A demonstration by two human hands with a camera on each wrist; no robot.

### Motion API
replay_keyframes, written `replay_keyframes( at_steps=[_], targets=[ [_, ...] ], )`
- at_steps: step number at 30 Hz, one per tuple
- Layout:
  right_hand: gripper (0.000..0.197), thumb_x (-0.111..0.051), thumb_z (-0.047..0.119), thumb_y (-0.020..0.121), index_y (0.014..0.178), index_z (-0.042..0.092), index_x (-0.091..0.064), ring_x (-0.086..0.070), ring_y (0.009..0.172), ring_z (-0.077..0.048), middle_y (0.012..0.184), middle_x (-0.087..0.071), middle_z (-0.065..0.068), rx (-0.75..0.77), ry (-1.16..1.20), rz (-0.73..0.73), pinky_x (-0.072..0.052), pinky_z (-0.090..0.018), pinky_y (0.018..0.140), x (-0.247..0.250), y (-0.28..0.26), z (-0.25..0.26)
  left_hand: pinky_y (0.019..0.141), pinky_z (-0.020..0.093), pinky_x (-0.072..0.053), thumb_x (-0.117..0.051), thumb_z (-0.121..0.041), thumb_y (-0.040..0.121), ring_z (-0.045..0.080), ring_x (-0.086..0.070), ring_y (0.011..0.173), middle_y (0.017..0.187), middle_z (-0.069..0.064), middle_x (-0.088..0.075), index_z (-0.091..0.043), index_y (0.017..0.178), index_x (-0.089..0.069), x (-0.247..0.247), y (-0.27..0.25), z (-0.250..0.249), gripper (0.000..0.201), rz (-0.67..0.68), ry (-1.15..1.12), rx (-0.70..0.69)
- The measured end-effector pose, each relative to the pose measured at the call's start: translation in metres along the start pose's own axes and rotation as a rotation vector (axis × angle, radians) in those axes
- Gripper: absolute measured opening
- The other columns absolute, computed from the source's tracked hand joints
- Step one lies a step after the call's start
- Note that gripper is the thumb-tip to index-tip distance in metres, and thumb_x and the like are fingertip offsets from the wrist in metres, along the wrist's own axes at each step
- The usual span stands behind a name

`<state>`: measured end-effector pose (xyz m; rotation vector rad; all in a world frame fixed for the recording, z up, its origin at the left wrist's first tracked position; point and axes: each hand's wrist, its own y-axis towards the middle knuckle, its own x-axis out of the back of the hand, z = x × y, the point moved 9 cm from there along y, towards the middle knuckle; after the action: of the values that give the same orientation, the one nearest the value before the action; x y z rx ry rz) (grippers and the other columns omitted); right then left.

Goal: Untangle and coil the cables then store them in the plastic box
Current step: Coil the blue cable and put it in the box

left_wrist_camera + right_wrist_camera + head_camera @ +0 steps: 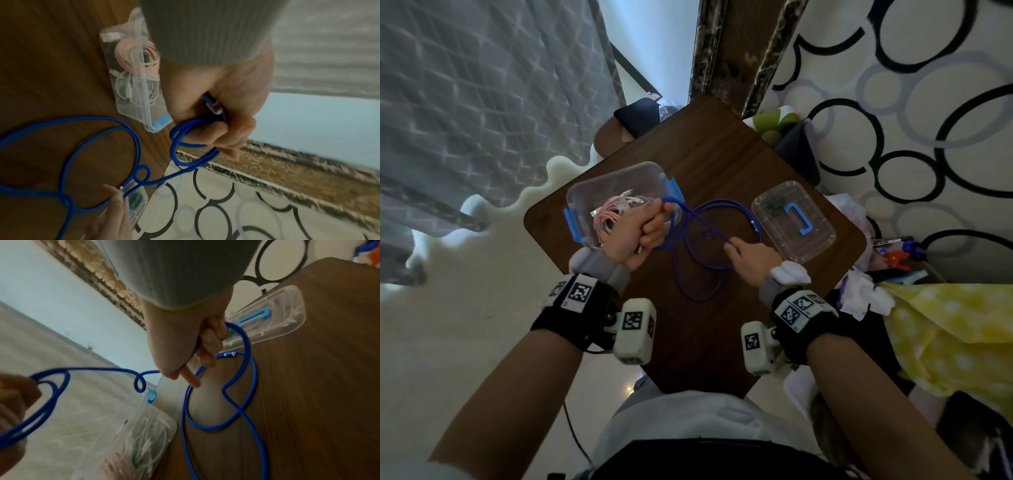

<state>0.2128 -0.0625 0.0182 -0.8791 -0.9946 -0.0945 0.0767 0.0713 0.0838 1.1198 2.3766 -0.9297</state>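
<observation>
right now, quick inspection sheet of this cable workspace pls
surface: brown wooden table.
job's things: clear plastic box open, holding pink and white coiled cables; its lid lies apart, on the right.
clutter: yellow dotted cloth beside the table.
grippers: left hand grips coiled loops; right hand fingers pinch the strand.
cables: blue cable partly coiled, rest looped on the table.
surroundings: circle-patterned wall.

Dark wood table (722, 164) at centre. Pale glossy floor (482, 325) toward 8 o'clock. Grey quilted mattress (482, 85) at 10 o'clock. Marbled brown door frame (722, 51) at 12. Cream fabric with black-and-grey rings (911, 102) at 2. Yellow polka-dot cloth (945, 329) at 4. Dim light.
</observation>
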Motion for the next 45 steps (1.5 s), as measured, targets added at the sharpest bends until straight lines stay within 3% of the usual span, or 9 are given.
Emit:
replay_keyframes(
  at_steps=[4,10,17,21,27,31,34,39,45],
  targets=[
    [0.041,-0.033,0.040,0.097,0.136,0.029,-0.041,-0.027,0.135,-0.029,0.143,-0.039,-0.006,0.163,-0.282,-0.067,-0.018,-0.048,0.111,-0.002,0.001,0.020,0.031,0.012,-0.022,-0.027,-0.017,0.099,0.001,-0.028,0.028,0.040,-0.007,-0.036,-0.008,0.083,-0.050,-0.024,0.001,0.011,0.029,0.108,0.055,0.070],
    [0.051,-0.054,0.040,0.079,0.124,0.017,-0.056,-0.017,0.142,-0.020,0.140,-0.045,0.000,0.530,0.364,-0.321,0.003,-0.048,0.112,0.018,-0.022,0.065,0.034,0.012,-0.021,-0.026,-0.020,0.101,0.001,-0.029,0.030,0.042,-0.008,-0.038,-0.011,0.081,-0.048,-0.017,0.008,0.013,0.031,0.018,-0.048,0.046],
    [0.017,-0.049,0.019,0.092,0.094,0.015,-0.066,-0.052,0.102,-0.006,0.096,-0.063,0.010,0.480,0.781,-0.435,-0.036,-0.038,0.099,0.040,-0.028,0.053,0.034,0.013,-0.024,-0.026,-0.019,0.101,0.002,-0.031,0.032,0.043,-0.009,-0.039,-0.010,0.079,-0.047,-0.008,0.011,0.012,0.031,-0.111,0.021,-0.007],
    [0.017,-0.041,0.027,0.098,0.090,0.018,-0.053,-0.067,0.076,-0.017,0.066,-0.068,-0.005,0.392,0.735,0.026,-0.049,-0.040,0.087,0.014,-0.025,0.068,0.036,0.012,-0.027,-0.027,-0.020,0.101,0.002,-0.034,0.035,0.045,-0.008,-0.043,-0.011,0.078,-0.048,-0.002,0.006,0.003,0.032,-0.206,-0.053,-0.052],
    [0.023,-0.055,0.031,0.092,0.080,0.014,-0.064,-0.057,0.094,-0.011,0.082,-0.063,0.001,0.536,0.326,0.097,-0.021,-0.026,0.106,-0.008,-0.041,0.075,0.069,0.025,-0.057,-0.025,-0.019,0.102,0.014,-0.070,0.074,0.079,0.001,-0.071,-0.010,0.091,-0.048,-0.003,0.006,-0.023,0.027,-0.248,-0.297,-0.207],
    [0.037,-0.045,0.027,0.097,0.071,0.012,-0.066,-0.048,0.085,-0.006,0.079,-0.062,0.004,0.624,0.395,-0.094,-0.034,-0.018,0.079,0.010,-0.054,0.087,0.094,0.038,-0.049,-0.027,-0.013,0.100,0.022,-0.066,0.101,0.117,0.008,-0.063,-0.014,0.096,-0.046,-0.005,0.005,-0.027,0.019,-0.220,-0.178,-0.240],
    [0.025,-0.038,0.024,0.100,0.102,0.015,-0.061,-0.060,0.071,-0.014,0.071,-0.064,0.002,0.486,0.501,-0.082,-0.043,-0.027,0.073,0.014,-0.045,0.086,0.093,0.036,-0.050,-0.029,-0.008,0.098,0.020,-0.066,0.101,0.120,0.006,-0.061,-0.014,0.092,-0.047,-0.009,0.001,-0.028,0.020,-0.182,-0.119,-0.265],
    [0.041,-0.034,0.018,0.099,0.138,0.031,-0.030,-0.061,0.068,-0.019,0.080,-0.061,0.002,0.004,0.636,-0.502,-0.050,-0.035,0.065,0.041,-0.024,0.019,0.073,0.031,-0.059,-0.030,-0.008,0.098,0.018,-0.071,0.077,0.090,0.004,-0.073,-0.009,0.093,-0.050,-0.015,-0.005,-0.025,0.020,-0.133,-0.206,-0.214],
    [0.033,-0.040,0.038,0.097,0.125,0.024,-0.049,-0.060,0.102,-0.031,0.115,-0.061,-0.011,0.276,-0.157,0.163,-0.047,-0.036,0.081,-0.009,-0.012,0.067,0.071,0.026,-0.056,-0.028,-0.008,0.099,0.015,-0.070,0.080,0.088,0.002,-0.073,-0.009,0.098,-0.048,-0.020,-0.007,-0.031,0.021,-0.081,-0.143,-0.255]
  ],
)
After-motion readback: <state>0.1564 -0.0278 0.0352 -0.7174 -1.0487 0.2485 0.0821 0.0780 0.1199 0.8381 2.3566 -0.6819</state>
